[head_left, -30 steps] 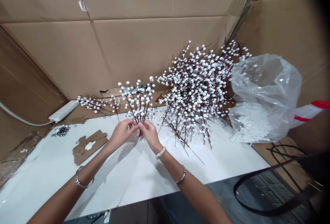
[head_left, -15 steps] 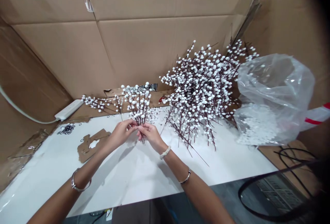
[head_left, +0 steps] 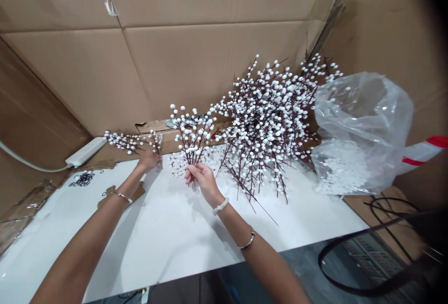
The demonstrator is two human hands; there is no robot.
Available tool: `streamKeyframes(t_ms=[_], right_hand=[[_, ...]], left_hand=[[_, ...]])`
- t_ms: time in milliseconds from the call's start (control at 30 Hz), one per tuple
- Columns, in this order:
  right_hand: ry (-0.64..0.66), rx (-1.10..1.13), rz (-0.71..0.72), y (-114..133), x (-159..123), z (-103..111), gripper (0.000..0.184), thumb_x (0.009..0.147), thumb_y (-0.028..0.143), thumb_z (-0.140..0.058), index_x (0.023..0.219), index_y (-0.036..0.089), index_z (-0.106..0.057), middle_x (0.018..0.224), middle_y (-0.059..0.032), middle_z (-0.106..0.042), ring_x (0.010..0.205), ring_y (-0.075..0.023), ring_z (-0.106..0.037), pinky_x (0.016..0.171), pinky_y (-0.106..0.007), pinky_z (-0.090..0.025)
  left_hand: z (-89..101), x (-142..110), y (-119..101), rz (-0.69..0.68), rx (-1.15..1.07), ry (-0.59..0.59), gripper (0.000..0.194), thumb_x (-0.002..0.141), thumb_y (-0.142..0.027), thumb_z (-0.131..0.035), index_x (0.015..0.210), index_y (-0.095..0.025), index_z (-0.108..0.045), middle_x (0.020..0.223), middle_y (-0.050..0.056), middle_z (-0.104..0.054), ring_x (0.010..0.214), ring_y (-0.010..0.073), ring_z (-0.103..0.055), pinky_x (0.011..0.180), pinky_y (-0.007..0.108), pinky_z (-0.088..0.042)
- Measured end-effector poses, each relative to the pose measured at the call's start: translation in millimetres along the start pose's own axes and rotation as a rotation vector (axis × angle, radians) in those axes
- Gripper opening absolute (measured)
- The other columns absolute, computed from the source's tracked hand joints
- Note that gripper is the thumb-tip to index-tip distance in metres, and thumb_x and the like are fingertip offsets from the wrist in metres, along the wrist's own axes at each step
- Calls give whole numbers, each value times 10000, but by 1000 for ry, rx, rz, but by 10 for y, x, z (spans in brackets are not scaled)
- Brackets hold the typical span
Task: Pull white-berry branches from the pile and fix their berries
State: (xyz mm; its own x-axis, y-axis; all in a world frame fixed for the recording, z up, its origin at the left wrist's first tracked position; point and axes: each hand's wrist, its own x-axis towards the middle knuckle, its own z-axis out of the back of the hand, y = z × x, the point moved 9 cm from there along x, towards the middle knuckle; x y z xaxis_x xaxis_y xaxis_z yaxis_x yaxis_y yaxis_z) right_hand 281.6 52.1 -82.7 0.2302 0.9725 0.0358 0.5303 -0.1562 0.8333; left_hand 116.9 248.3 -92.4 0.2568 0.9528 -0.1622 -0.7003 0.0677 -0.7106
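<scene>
My right hand (head_left: 201, 176) is closed around the lower stems of a small upright bunch of white-berry sprigs (head_left: 193, 138) with dark brown stems. Away to the left, my left hand (head_left: 150, 159) has its back toward me, low beside another berry sprig (head_left: 154, 140). Its fingertips are hidden, so a grip on that sprig cannot be made out. Further left, more berry sprigs (head_left: 122, 141) lie against the cardboard. Loose white berries (head_left: 179, 164) are scattered on the white tabletop (head_left: 168, 234) behind the right hand.
A large heap of berry branches (head_left: 269, 117) fills the back right. Beside it stands a clear plastic bag (head_left: 350, 159) of white berries. At left are a white power strip (head_left: 86, 152), small black rings (head_left: 82, 179) and a torn cardboard piece (head_left: 138, 194). Cardboard walls (head_left: 182, 70) enclose the table.
My left hand has left the bunch and moved left to the sprigs by the back edge. My right hand still holds the bunch, whose berries now spread wider. The view has shifted slightly.
</scene>
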Motion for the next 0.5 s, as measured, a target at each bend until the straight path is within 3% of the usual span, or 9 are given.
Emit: streamKeyframes(t_ms=[267,500], right_hand=[[-2,20,-3,21,-13,-30,444,645,548,-777,766,151,-619,618,11,-662,479,-95,-590,509,-229,-484],[-1,-4,4,2,-29,-34,448,651,551,-773,755,149,-605,621,-5,-662,476,-101,-592,497,-229,-472]], left_hand=[[61,-68,262,151,54,-34,287,930,-391,-576,908,-110,-625,790,12,-628,633,98,-580,593,248,-505],[-70,-81,56,113,74,-29,254,921,-349,-596,1007,-110,-622,924,41,-639,760,133,-618,667,286,-539]])
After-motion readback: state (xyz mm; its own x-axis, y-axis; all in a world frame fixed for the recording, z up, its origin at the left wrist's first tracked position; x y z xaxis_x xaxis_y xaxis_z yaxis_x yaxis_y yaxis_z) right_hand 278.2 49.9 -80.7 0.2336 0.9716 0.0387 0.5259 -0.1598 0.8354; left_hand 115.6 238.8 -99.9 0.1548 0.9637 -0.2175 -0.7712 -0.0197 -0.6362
